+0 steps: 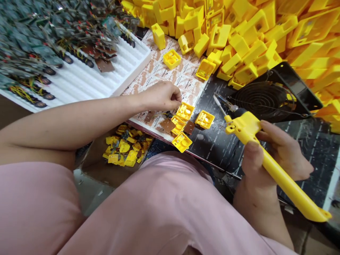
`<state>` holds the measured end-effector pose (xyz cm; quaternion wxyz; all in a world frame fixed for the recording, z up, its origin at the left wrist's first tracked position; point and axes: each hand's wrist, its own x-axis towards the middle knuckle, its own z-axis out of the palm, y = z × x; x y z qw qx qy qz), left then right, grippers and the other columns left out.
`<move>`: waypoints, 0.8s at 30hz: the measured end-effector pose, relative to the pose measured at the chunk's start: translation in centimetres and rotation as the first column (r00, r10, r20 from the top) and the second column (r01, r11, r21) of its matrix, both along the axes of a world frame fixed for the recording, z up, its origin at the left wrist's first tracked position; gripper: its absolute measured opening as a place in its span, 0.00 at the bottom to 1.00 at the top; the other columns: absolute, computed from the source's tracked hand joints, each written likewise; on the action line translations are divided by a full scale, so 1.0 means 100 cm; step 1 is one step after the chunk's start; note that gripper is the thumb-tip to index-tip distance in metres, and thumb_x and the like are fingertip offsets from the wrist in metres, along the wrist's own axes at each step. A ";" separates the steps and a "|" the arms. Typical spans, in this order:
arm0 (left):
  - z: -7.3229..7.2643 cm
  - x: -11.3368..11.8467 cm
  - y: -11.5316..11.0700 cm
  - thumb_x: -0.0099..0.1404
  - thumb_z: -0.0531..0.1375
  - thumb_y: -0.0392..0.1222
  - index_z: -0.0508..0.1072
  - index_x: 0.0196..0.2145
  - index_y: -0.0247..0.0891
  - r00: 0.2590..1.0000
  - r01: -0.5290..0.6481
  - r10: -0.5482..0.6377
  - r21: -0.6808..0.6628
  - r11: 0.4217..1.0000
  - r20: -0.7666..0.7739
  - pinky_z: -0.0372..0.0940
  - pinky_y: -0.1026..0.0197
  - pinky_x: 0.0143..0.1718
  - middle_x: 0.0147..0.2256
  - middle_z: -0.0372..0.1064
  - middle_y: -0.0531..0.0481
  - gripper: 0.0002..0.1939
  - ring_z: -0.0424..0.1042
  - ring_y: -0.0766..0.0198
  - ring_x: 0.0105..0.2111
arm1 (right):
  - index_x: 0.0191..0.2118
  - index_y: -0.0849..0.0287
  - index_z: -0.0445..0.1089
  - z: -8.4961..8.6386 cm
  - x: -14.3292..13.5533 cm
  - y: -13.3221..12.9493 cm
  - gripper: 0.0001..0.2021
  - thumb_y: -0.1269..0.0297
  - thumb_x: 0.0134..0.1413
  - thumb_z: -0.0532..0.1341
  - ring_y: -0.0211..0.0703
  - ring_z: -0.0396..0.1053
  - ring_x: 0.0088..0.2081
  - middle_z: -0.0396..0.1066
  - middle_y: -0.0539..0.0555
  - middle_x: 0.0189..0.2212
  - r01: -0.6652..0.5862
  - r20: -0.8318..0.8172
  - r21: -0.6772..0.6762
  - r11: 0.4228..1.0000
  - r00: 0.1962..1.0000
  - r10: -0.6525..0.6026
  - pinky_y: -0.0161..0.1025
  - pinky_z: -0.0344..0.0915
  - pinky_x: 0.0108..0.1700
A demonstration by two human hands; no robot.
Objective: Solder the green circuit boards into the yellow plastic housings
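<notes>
My right hand (273,156) is wrapped round the handle of a yellow soldering gun (244,129), whose metal tip points up and to the left above the black mat. Over the table, my left hand (166,97) has thumb and forefinger pinched at the edge of a small yellow housing (185,111); whatever is between the fingertips is hidden. Just below it are a second yellow housing (178,124), a brown circuit board (168,125) with dark wires, and another small brown board (189,127). More open housings lie nearby, one to the right (204,119) and one at the table edge (182,142).
A black fan (262,97) stands on the black mat (207,145). Yellow cases (244,42) are heaped behind it. At left, a white foam tray (124,71) carries many wired circuit boards (53,32). Below the table edge, a cardboard box (103,171) contains yellow parts (127,147).
</notes>
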<state>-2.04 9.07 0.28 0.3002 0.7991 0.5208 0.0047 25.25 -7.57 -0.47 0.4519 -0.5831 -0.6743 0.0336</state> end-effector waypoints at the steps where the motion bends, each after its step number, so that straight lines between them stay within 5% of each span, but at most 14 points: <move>1: -0.001 0.001 0.000 0.60 0.61 0.41 0.84 0.39 0.36 1.000 0.004 -0.004 0.002 1.000 -0.006 0.65 0.62 0.42 0.30 0.76 0.52 0.14 0.76 0.65 0.34 | 0.58 0.45 0.77 -0.003 -0.002 -0.002 0.18 0.56 0.65 0.67 0.48 0.81 0.36 0.82 0.53 0.42 0.044 -0.020 0.052 0.998 0.999 -0.043 0.44 0.78 0.39; 6: 0.001 0.007 -0.001 0.58 0.61 0.39 0.84 0.37 0.36 0.999 -0.002 0.003 0.014 1.000 -0.038 0.64 0.63 0.41 0.28 0.75 0.53 0.13 0.74 0.66 0.33 | 0.66 0.46 0.69 -0.022 -0.018 0.002 0.29 0.59 0.61 0.71 0.40 0.80 0.30 0.83 0.48 0.38 -0.087 -0.117 -0.065 0.994 0.990 0.079 0.35 0.78 0.32; 10: 0.004 0.011 0.000 0.57 0.62 0.39 0.83 0.36 0.35 0.998 -0.018 0.018 -0.005 1.000 -0.064 0.64 0.64 0.39 0.28 0.74 0.54 0.12 0.73 0.67 0.31 | 0.52 0.51 0.78 -0.024 -0.026 0.007 0.17 0.61 0.58 0.73 0.43 0.82 0.31 0.84 0.50 0.38 -0.086 -0.045 0.027 0.996 0.995 0.087 0.37 0.80 0.35; 14: 0.007 0.013 0.000 0.58 0.62 0.39 0.84 0.37 0.35 0.994 -0.018 0.017 -0.013 1.000 -0.104 0.64 0.64 0.39 0.28 0.74 0.54 0.12 0.74 0.66 0.32 | 0.40 0.53 0.76 -0.019 -0.033 0.010 0.10 0.66 0.55 0.75 0.44 0.82 0.31 0.83 0.49 0.33 -0.182 0.021 0.089 0.979 0.983 0.181 0.35 0.78 0.31; 24: 0.008 0.018 0.006 0.56 0.63 0.40 0.84 0.36 0.38 0.984 0.041 -0.037 0.020 0.999 -0.174 0.66 0.62 0.44 0.29 0.76 0.52 0.11 0.77 0.60 0.38 | 0.41 0.48 0.74 -0.011 -0.038 0.022 0.11 0.67 0.57 0.73 0.45 0.81 0.29 0.82 0.47 0.31 -0.288 0.227 0.088 0.954 0.938 0.262 0.39 0.77 0.28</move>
